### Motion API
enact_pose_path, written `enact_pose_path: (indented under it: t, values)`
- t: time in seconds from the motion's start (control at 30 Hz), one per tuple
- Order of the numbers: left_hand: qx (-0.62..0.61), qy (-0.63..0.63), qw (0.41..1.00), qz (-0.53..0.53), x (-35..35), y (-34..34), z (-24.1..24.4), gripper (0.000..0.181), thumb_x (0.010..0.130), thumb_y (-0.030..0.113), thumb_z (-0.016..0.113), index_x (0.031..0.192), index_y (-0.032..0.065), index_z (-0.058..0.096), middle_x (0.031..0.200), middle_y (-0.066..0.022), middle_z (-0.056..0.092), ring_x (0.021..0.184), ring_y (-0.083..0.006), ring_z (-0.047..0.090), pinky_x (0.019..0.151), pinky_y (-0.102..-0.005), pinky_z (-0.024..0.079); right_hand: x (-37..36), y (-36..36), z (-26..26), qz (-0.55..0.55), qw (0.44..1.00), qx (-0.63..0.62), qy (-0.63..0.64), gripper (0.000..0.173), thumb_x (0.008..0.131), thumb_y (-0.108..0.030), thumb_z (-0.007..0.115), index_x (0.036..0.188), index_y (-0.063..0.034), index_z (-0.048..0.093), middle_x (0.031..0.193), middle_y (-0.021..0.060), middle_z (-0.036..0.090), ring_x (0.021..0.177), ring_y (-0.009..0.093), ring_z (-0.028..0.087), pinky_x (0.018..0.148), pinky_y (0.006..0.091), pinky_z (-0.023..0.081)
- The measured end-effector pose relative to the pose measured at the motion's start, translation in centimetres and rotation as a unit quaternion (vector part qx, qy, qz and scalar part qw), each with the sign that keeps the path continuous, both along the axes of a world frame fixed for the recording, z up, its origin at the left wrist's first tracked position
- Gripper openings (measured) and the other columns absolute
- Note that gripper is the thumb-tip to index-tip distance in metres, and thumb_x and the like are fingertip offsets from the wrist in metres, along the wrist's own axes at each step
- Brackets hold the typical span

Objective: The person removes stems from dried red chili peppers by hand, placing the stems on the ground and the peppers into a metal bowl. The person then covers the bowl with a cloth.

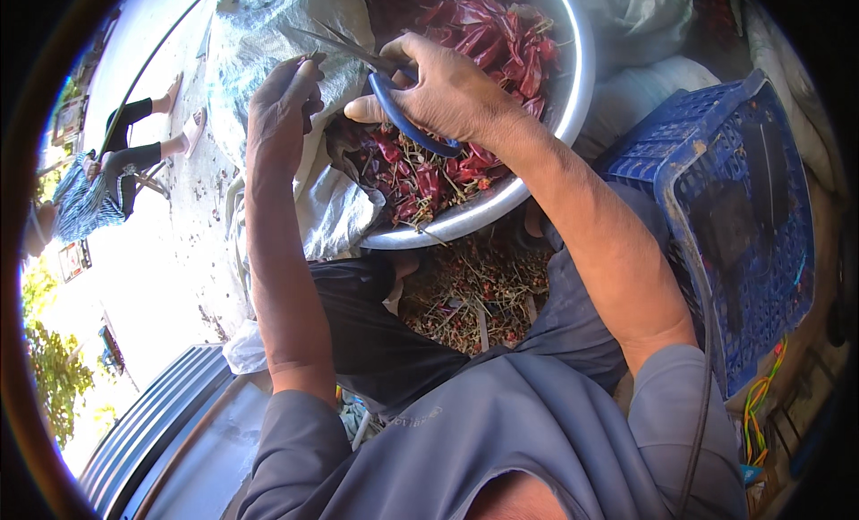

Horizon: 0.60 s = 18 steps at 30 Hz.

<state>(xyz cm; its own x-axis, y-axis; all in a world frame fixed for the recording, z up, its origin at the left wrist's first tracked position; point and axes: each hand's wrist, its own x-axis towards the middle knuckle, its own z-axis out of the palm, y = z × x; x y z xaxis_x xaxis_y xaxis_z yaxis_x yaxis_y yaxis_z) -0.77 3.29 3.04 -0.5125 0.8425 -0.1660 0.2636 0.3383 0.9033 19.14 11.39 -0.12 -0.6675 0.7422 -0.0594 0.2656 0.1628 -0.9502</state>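
Note:
My right hand (446,87) grips a pair of scissors (396,114) with blue handles. Their dark metal blades are parted and point left, just above the fingertips of my left hand (285,97). Between the left thumb and fingers I pinch a small dark piece, too small to name, and the other fingers are curled in. Below both hands stands a wide metal basin (470,218) holding dried red chillies (493,33), with more chillies and stems (429,177) heaped nearest me.
A white woven sack (342,211) overlaps the basin's left side. Cut stems litter the ground (476,285) between my legs. To the right is a blue plastic crate (691,157), a black cable (701,399) passing before it. Another person (127,157) sits at far left.

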Motion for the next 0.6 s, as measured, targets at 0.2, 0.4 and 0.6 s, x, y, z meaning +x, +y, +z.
enact_pose_path:
  t: [0.2,0.4,0.6]
  values:
    - [0.050,-0.096,0.994,-0.008,-0.2,-0.2,-0.1,0.024,0.098,0.019,0.061,0.114,0.0011,0.066,0.081,-0.0025,0.062,0.064,-0.0075,0.053,0.051,-0.0205,0.037,0.2,-0.3,1.4,0.033,0.998,0.024,-0.047,0.094,0.064,-0.063,0.085,0.128,0.0009,0.057,0.101,0.0181,0.070,0.092,0.026,0.071,0.081,0.0364,0.058]
    - [0.078,-0.172,0.982,0.008,-1.1,-0.2,-1.1,0.024,0.100,0.013,0.057,0.119,-0.0012,0.062,0.095,-0.0088,0.068,0.081,-0.0139,0.063,0.057,-0.0234,0.043,-0.2,-0.8,0.8,0.016,0.990,0.119,-0.072,0.085,0.068,-0.058,0.086,0.125,-0.0008,0.060,0.097,0.0169,0.069,0.090,0.027,0.070,0.082,0.0394,0.056]
    - [0.066,-0.185,0.981,-0.001,-1.7,-0.4,-1.3,0.025,0.100,0.009,0.056,0.122,-0.0019,0.061,0.096,-0.0110,0.068,0.081,-0.0171,0.066,0.058,-0.0248,0.049,-0.3,-1.3,0.8,0.009,0.982,0.164,-0.094,0.081,0.071,-0.058,0.083,0.124,-0.0009,0.060,0.096,0.0173,0.068,0.091,0.029,0.070,0.084,0.0427,0.055]
